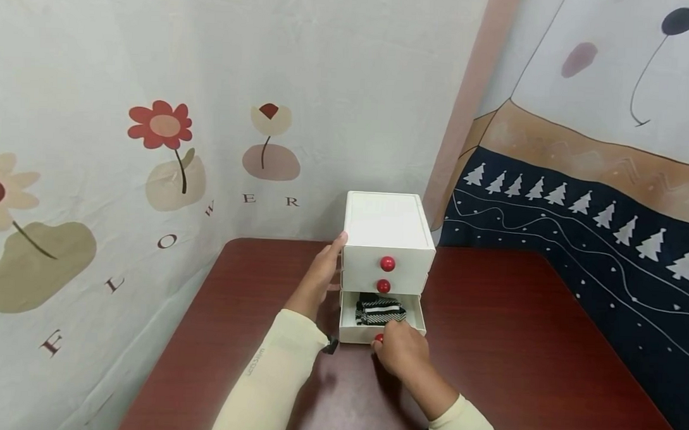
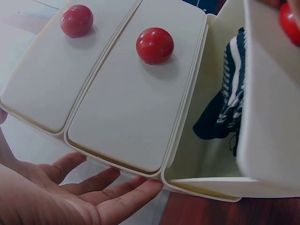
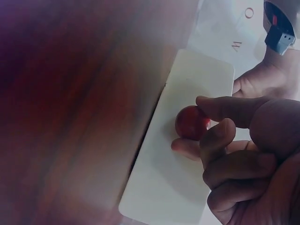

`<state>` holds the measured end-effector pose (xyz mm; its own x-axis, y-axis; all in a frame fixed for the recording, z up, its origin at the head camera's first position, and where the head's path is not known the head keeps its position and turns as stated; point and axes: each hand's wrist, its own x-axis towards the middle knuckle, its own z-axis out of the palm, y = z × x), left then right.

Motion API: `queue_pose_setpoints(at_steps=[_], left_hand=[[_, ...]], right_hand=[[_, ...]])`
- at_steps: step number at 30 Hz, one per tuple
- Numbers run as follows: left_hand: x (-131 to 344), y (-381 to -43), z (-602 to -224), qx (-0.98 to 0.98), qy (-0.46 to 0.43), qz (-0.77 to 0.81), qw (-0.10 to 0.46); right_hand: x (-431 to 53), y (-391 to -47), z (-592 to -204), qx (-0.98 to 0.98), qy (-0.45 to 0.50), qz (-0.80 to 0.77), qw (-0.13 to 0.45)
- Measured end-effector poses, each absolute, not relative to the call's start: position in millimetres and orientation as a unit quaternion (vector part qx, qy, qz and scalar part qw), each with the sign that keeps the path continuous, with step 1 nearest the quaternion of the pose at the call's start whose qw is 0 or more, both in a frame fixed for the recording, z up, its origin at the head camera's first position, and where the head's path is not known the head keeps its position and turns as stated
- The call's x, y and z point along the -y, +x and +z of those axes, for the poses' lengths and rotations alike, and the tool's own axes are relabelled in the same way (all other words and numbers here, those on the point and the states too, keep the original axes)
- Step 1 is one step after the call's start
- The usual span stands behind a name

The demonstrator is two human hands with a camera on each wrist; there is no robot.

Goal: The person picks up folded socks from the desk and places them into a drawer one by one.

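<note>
A small white drawer cabinet with red knobs stands on the table, its bottom drawer pulled out. Inside that drawer lies a folded black-and-white patterned cloth item, also visible in the left wrist view; its exact kind is unclear. My left hand rests along the cabinet's left side, and its extended fingers touch the edge in the left wrist view. With thumb and finger, my right hand pinches the bottom drawer's red knob. The two upper drawers are closed.
The dark red-brown table extends to both sides of the cabinet. Behind it hangs a pale wall cloth printed with flowers and letters. A navy cloth with trees runs along the right.
</note>
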<state>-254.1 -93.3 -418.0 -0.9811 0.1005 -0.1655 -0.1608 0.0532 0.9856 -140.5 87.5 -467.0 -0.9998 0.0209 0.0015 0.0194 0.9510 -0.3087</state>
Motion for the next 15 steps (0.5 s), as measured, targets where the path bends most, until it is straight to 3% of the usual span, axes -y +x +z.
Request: queue_pose_setpoints(at_steps=[15], left_hand=[[92, -255, -418, -0.721, -0.025, 0.686, 0.101]], right_hand=[[-90, -181, -475, 0.981, -0.019, 0.195, 0.008]])
